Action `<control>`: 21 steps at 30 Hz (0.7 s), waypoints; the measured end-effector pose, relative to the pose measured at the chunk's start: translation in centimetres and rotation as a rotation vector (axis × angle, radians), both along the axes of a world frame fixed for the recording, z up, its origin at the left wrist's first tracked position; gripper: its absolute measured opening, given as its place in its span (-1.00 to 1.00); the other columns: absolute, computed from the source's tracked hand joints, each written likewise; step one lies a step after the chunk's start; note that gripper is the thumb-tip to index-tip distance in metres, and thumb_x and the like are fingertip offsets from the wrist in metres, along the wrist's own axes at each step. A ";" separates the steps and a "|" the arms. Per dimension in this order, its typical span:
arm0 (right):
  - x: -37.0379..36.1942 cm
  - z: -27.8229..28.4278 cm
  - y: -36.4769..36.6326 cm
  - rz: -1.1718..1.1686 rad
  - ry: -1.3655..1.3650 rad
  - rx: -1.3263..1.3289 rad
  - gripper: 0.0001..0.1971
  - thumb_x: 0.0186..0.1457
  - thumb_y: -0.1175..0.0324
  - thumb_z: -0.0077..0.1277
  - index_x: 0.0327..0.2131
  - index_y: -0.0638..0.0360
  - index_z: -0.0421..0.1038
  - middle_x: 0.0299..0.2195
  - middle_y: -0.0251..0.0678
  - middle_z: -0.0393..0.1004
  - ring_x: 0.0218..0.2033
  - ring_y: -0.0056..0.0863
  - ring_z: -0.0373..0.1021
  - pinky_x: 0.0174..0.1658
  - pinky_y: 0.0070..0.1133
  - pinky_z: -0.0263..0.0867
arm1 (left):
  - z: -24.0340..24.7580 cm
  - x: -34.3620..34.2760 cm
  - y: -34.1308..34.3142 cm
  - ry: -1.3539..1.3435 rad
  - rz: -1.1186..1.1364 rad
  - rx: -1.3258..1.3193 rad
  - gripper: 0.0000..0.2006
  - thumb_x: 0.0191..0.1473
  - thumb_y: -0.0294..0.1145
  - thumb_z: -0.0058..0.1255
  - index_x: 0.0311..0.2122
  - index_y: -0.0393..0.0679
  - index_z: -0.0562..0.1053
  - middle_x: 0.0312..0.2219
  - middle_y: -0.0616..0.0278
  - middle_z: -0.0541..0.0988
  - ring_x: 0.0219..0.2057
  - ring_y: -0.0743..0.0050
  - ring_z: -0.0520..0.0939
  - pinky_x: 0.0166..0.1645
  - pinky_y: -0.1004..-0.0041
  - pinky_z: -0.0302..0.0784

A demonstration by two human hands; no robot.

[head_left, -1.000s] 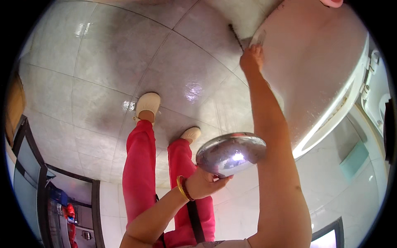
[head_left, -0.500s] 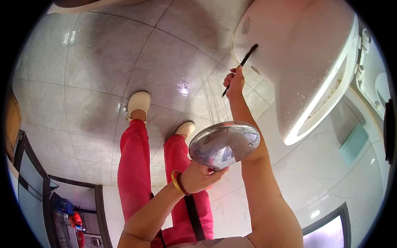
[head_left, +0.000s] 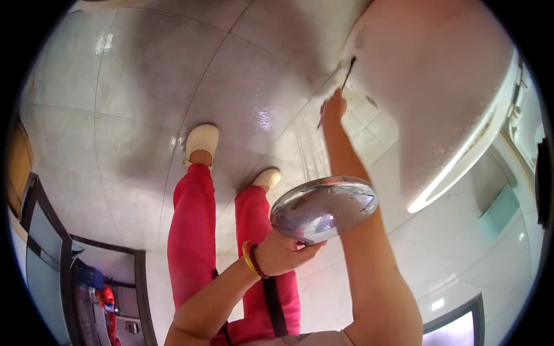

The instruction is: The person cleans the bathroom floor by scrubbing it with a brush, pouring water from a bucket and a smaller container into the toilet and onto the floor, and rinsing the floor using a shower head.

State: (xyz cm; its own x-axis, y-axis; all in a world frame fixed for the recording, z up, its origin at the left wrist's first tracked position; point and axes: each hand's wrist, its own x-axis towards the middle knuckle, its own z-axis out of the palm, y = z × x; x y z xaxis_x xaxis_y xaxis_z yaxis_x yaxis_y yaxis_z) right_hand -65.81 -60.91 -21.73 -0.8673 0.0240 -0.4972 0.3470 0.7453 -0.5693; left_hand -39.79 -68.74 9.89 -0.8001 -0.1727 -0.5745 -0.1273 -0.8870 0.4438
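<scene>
My left hand (head_left: 283, 252), with a yellow bangle and a dark beaded bracelet at the wrist, is closed round the handle of a large chrome shower head (head_left: 323, 212). Thin streams of water run from it toward the floor. Farther out, my right hand (head_left: 333, 108) grips a slim black brush (head_left: 348, 72). The brush's tip is at the lower edge of a white toilet (head_left: 444, 75); whether it touches is unclear. My right hand is slightly blurred, and the shower head hides part of my right forearm.
Wet grey tiles (head_left: 156, 75) cover the floor around my cream shoes (head_left: 202, 138). The toilet seat (head_left: 528, 124) is at the far right, with a pale green panel (head_left: 500, 212) below it. A dark-framed doorway (head_left: 140, 288) stands at the lower left.
The view has shifted, so the toilet sits farther right. My right hand has moved slightly away with the brush, whose tip is now closer to the toilet's edge. The shower head stays held.
</scene>
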 end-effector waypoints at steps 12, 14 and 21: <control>-4.2 -4.5 6.5 0.251 -0.066 0.253 -0.51 -0.01 -0.08 -0.28 -0.79 0.07 0.09 -0.90 -0.42 0.05 -0.92 -0.55 0.01 -0.85 -0.58 -0.09 | -0.4 -1.1 0.5 0.045 -0.044 -0.094 -0.80 -0.17 -0.49 0.03 -0.34 -0.21 0.39 -0.53 0.31 0.45 -0.46 0.53 0.42 -0.35 0.53 0.33; 7.7 -2.0 1.4 -0.008 -0.330 0.250 -0.52 -0.03 -0.08 -0.27 -0.78 0.07 0.08 -0.89 -0.43 0.04 -0.92 -0.56 -0.01 -0.85 -0.58 -0.10 | -0.4 1.8 -0.8 -0.097 -0.131 -0.112 -0.83 -0.14 -0.49 -0.06 -0.36 -0.25 0.39 -0.48 0.19 0.47 -0.46 0.52 0.46 -0.38 0.53 0.40; 1.1 0.5 -2.7 0.121 -0.352 0.192 -0.57 -0.02 -0.01 -0.32 -0.62 0.20 0.21 -0.82 -0.34 0.11 -0.85 -0.52 0.06 -0.79 -0.56 -0.01 | -0.2 0.5 1.7 0.008 0.000 -0.336 -0.81 -0.15 -0.47 -0.04 -0.34 -0.24 0.39 -0.47 0.19 0.47 -0.47 0.50 0.47 -0.38 0.51 0.40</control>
State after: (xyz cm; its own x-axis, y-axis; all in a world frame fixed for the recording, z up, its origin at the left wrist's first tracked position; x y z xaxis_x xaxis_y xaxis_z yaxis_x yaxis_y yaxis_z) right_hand -64.67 -63.62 -21.18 -0.6477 0.0531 -0.7600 0.3985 0.8739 -0.2785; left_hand -39.25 -67.00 9.70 -0.8045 -0.3515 -0.4787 -0.1222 -0.6908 0.7126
